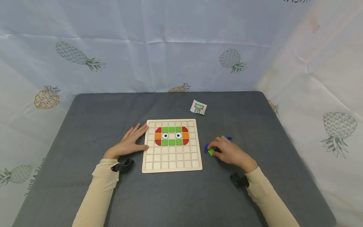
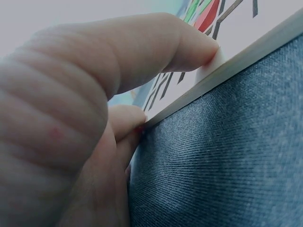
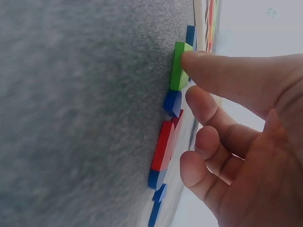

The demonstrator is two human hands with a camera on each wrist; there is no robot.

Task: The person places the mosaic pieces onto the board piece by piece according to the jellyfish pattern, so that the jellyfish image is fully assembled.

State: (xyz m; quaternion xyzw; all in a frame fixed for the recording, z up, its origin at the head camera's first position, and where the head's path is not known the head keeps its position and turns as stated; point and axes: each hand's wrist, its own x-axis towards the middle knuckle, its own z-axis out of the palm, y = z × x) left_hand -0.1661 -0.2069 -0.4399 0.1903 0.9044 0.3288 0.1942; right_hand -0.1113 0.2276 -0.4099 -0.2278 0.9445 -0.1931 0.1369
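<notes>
A wooden grid board (image 1: 171,165) lies flat on the table, with a face of green, red and orange tiles and two eye tiles (image 1: 165,136) set in its upper half. My left hand (image 1: 129,143) rests along the board's left edge, fingers spread; its thumb (image 2: 189,49) touches the rim. Right of the board, my right hand (image 1: 227,151) pinches a green tile (image 3: 178,66) that lies on the table, thumb on it; the index finger's contact is partly hidden. Blue tiles (image 3: 173,102) and red tiles (image 3: 163,146) lie beneath and beside that hand, mostly covered in the head view.
A small printed picture card (image 1: 198,107) lies beyond the board's upper right corner. The dark grey table (image 1: 170,198) ends at a hanging pineapple-print cloth (image 1: 158,63) behind and at the sides. Another blue tile (image 1: 228,138) shows past the right hand's knuckles.
</notes>
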